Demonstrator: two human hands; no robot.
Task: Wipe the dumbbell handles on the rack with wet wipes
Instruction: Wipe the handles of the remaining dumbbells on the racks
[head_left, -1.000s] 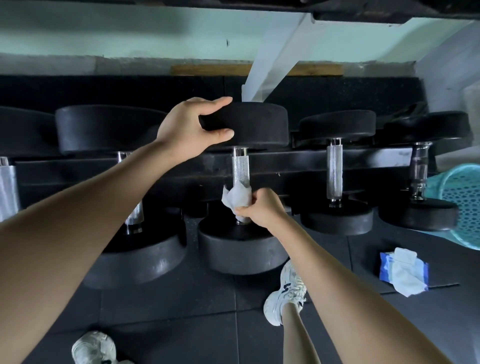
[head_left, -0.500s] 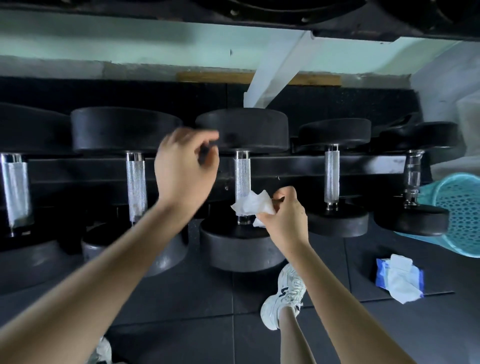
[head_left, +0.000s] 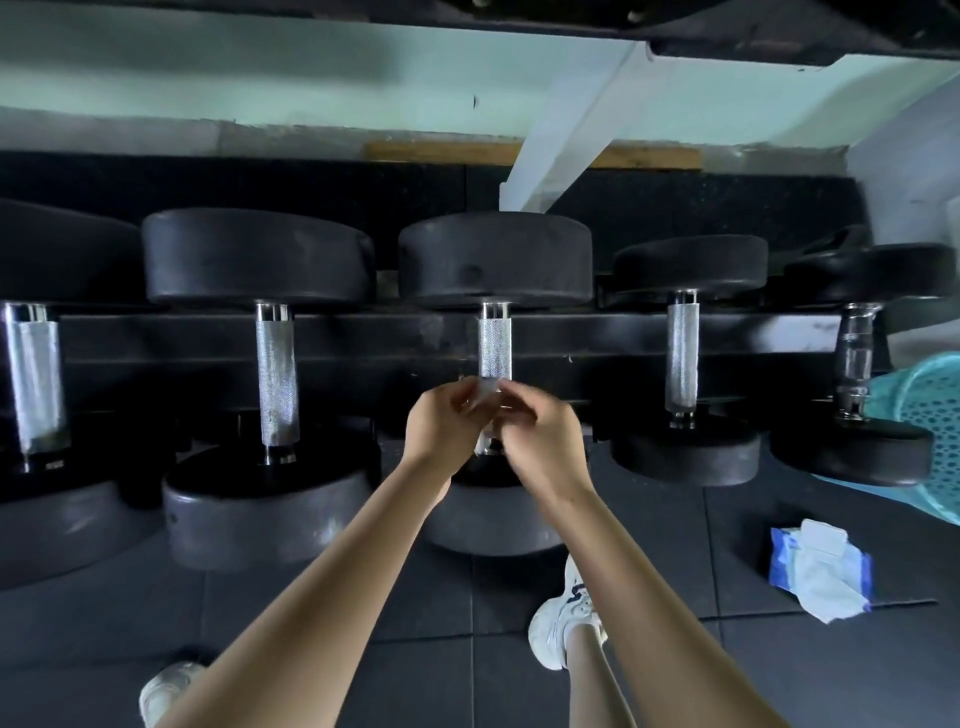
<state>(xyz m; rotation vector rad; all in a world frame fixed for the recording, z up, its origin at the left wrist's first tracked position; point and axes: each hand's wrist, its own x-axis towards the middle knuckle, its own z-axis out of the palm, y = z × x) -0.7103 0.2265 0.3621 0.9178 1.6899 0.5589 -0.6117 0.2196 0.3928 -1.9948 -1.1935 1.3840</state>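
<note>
Several black dumbbells with knurled silver handles lie across the black rack (head_left: 571, 332). The middle dumbbell's handle (head_left: 494, 345) shows above my hands, which cover its lower part. My left hand (head_left: 444, 428) and my right hand (head_left: 537, 439) meet in front of that handle, both pinching a small white wet wipe (head_left: 485, 395). Most of the wipe is hidden between my fingers, and both hands are blurred. Neighbouring handles stand to the left (head_left: 276, 382) and right (head_left: 681, 358).
A blue pack of wet wipes (head_left: 818, 569) with a loose wipe on top lies on the dark rubber floor at the right. A turquoise plastic basket (head_left: 930, 410) stands at the right edge. My white shoes (head_left: 566, 618) are below the rack, and an upper shelf overhangs.
My left hand has left the middle dumbbell's far head and come down to join the right hand on the wipe. The right hand has pulled the wipe off the handle's lower end.
</note>
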